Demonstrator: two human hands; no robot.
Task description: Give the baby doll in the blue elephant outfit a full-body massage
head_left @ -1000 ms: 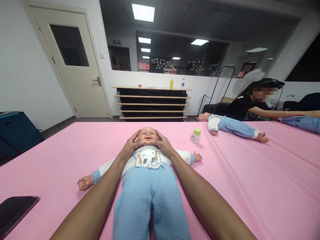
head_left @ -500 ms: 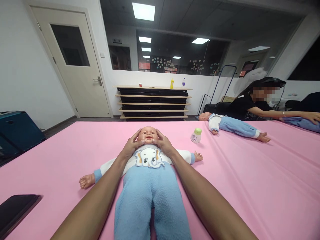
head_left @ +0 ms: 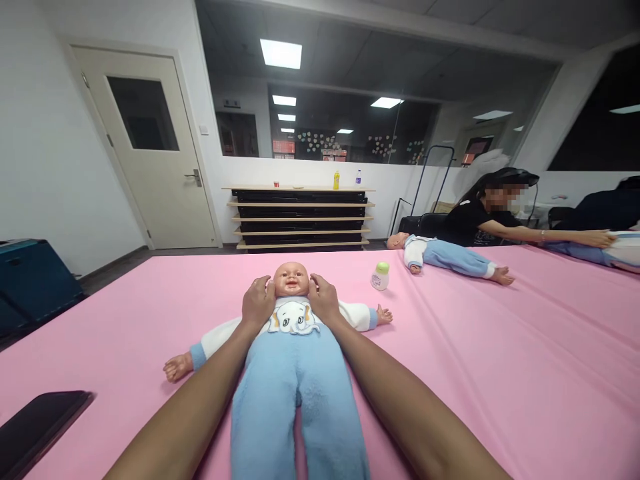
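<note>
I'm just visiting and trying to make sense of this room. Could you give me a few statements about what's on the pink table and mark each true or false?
1. Both hands, the left hand and the right hand, rest beside the head of the doll. True.
2. The doll lies face down. False: it lies on its back, face up.
3. A small bottle with a green cap stands upright on the pink table. True.
4. The phone lies on the doll's chest. False: it lies apart, at the table's near left edge.
5. A second doll lies further back. True.
</note>
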